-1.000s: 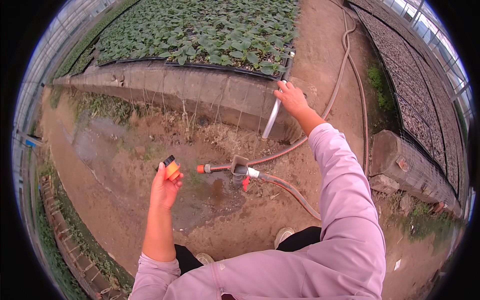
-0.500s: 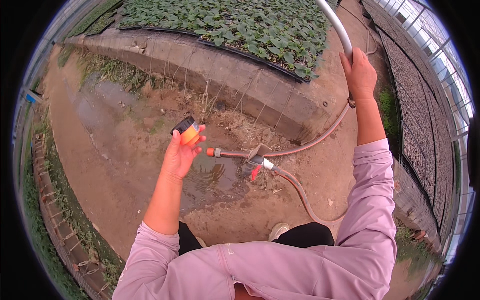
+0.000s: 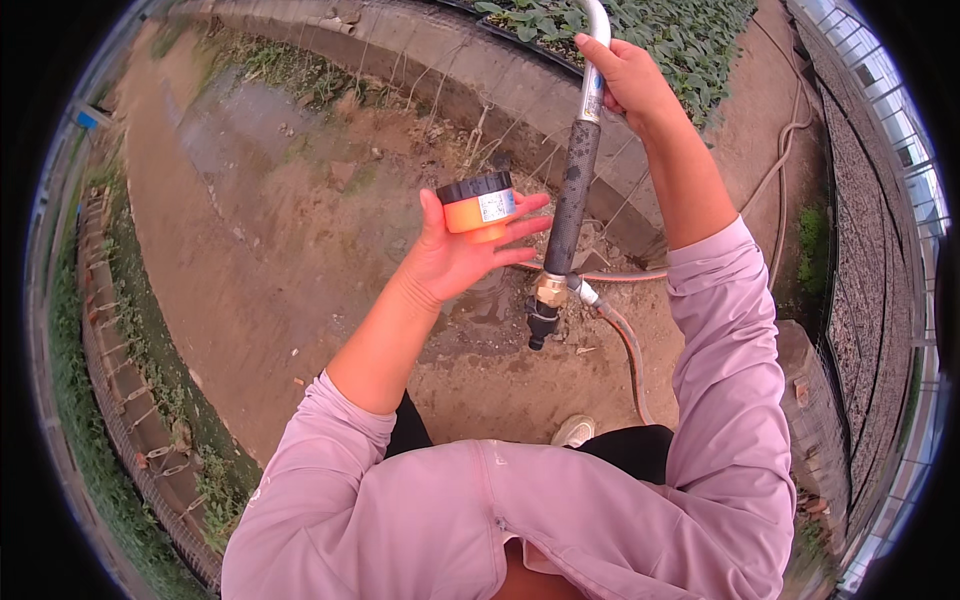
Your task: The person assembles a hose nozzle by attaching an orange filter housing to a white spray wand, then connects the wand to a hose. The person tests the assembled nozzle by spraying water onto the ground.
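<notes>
My left hand holds an orange and black round watering nozzle head at its thumb and palm, with the other fingers spread to the right behind it. A pale label shows on the orange side. To the right, my right hand grips the silver tube of a watering wand above its dark foam handle. The wand hangs nearly upright, its brass and black connector at the lower end. That connector and the nozzle head are apart. Behind the wand, the hose is partly hidden.
Beyond the hands runs a low concrete ledge with trays of green seedlings above it. Wet, muddy ground lies to the left. Dark trays line the right side, beside another pale hose.
The wand has come lower and left, bringing its foam handle and connector into view. My left hand has moved up and right with the nozzle head, turning it more upright. The view has shifted.
</notes>
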A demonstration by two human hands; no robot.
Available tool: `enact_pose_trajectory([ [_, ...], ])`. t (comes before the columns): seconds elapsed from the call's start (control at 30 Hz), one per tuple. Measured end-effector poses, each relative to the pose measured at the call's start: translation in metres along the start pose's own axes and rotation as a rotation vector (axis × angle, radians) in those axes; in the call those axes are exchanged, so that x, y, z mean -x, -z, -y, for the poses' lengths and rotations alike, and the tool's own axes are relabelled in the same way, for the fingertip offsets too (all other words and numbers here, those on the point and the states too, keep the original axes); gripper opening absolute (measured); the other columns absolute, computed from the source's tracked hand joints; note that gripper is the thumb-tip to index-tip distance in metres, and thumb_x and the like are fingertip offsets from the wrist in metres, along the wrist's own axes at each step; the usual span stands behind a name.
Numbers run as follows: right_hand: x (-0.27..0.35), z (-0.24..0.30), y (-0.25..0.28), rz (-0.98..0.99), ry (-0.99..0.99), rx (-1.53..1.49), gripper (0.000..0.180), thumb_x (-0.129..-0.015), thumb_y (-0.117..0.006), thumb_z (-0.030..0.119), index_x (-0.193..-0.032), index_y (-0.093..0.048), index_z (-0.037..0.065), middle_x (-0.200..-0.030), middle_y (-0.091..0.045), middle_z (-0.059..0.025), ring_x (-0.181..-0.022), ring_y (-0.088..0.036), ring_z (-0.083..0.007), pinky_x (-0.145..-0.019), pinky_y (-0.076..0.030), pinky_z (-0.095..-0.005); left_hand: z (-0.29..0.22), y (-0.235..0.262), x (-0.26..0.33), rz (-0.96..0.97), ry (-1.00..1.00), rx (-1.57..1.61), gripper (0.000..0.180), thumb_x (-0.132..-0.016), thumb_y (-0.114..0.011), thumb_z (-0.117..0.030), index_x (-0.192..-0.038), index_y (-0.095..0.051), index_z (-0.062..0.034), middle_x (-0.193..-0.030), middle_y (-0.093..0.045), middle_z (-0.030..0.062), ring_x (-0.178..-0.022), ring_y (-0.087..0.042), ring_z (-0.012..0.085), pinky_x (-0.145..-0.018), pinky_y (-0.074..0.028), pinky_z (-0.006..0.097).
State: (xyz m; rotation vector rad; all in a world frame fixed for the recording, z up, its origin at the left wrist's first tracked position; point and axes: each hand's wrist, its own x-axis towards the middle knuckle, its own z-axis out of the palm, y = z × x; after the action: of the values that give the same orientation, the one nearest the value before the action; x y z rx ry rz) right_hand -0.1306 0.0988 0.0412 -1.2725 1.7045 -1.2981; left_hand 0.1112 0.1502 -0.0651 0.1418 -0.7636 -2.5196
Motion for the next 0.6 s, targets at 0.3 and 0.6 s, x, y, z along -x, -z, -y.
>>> enact_pose_trajectory([
  [0.3,0.007,-0.022,-0.047,-0.019,-0.020,-0.225,0.038,-0.084,-0.060,0.039,-0.089,-0.059,0.001,-0.075,-0.059,-0.0048,-0.058,-0.055,-0.0111,-0.047,-0.040,-0.0234,-0.008,-0.007,0.008,-0.037,-0.163,-0.267,0.097,-0.061,-0.050,-0.081,-0.118,-0.048,-0.0025,-0.115,-0.050,0.0143,-0.085,-0.054,0.0181,-0.064,-0.049,0.031],
  [0.6,0.072,-0.137,0.069,-0.482,-0.059,-0.143,0.024,-0.089,-0.054,0.028,-0.093,-0.063,0.006,-0.080,-0.063,-0.0020,-0.062,-0.059,-0.0094,-0.052,-0.042,-0.0226,-0.024,0.024,0.017,-0.430,-0.403,-0.366,0.078,-0.070,-0.060,-0.064,-0.116,-0.046,-0.0026,-0.100,-0.054,0.0101,-0.076,-0.050,0.0144,-0.055,-0.047,0.025],
])
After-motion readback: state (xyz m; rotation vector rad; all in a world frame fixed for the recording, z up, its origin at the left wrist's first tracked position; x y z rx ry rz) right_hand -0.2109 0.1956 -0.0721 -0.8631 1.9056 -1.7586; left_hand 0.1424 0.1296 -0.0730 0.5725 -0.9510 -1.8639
